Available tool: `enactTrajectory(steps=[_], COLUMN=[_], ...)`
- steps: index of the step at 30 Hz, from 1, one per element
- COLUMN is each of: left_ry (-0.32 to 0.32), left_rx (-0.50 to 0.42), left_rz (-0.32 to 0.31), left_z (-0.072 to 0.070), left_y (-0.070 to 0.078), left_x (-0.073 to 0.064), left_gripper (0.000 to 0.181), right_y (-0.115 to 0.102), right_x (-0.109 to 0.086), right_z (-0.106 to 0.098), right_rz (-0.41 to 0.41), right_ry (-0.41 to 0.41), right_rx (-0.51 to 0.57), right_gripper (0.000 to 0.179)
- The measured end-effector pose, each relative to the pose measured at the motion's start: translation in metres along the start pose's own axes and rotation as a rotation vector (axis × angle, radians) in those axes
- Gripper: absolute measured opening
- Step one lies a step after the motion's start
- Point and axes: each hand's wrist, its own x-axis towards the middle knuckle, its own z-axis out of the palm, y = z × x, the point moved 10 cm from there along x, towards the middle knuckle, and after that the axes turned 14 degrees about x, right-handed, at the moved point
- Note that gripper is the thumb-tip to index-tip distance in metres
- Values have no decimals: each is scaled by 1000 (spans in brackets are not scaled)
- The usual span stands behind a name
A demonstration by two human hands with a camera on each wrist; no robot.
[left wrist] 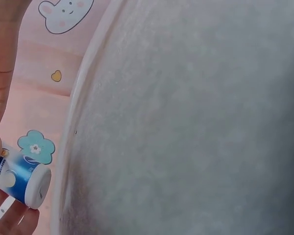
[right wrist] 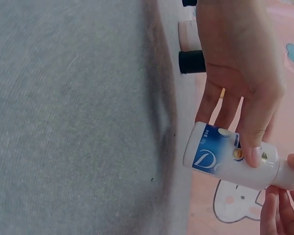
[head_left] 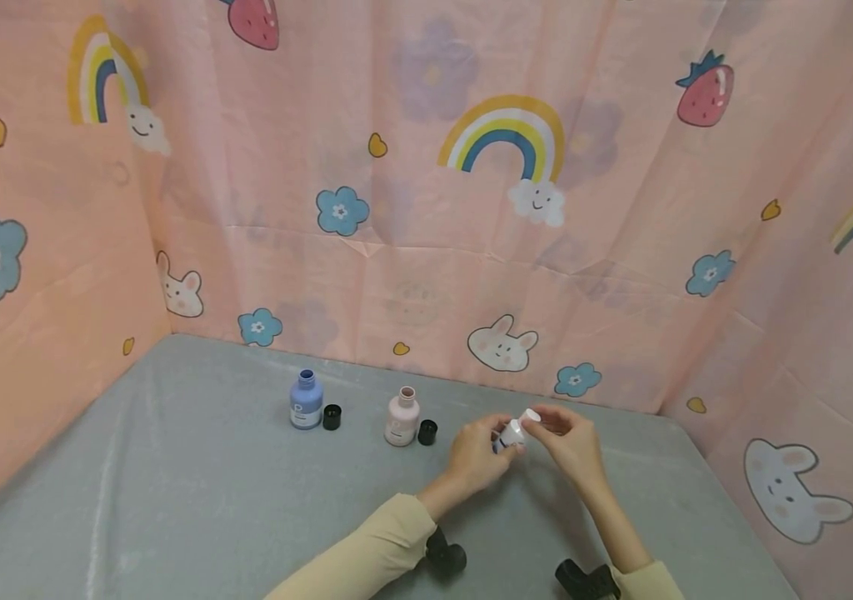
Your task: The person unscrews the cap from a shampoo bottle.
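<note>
My left hand [head_left: 477, 454] grips a small white bottle [right wrist: 230, 156] with a blue label, holding it tilted above the table. At its upper end, my right hand [head_left: 567, 437] pinches the white cap [right wrist: 286, 175] between thumb and fingers. The cap sits right at the bottle's neck. In the left wrist view, the bottle's base [left wrist: 38, 187] points toward the camera, with left-hand fingers [left wrist: 14, 220] curled below it. The right wrist view shows the left thumb pressed along the label side.
Left of the hands stand a pink bottle [head_left: 401, 421] and a blue bottle [head_left: 306, 404], both uncapped and upright. A black cap [head_left: 427, 432] lies beside the pink one, another black cap [head_left: 332, 417] beside the blue one. A patterned pink curtain [head_left: 411, 275] borders the grey table [head_left: 209, 500].
</note>
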Motion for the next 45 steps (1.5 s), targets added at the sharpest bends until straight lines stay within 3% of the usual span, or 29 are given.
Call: enactTrajectory(steps=[11, 20, 30, 45], left_ry=[-115, -53, 73, 17], left_rx=[17, -20, 73, 84], left_rz=[30, 6, 19, 24], left_z=[10, 3, -9, -4], left_y=[2, 1, 4, 6], left_x=[-2, -2, -2, -5], left_gripper=[38, 37, 37, 37], right_y=[3, 8, 13, 6], right_x=[1, 1, -1, -2], right_z=[4, 7, 2, 3], right_rz=[1, 50, 106, 63], right_ry=[-64, -47, 37, 12], right_rx=[76, 144, 85, 104], right_gripper=[30, 41, 40, 35])
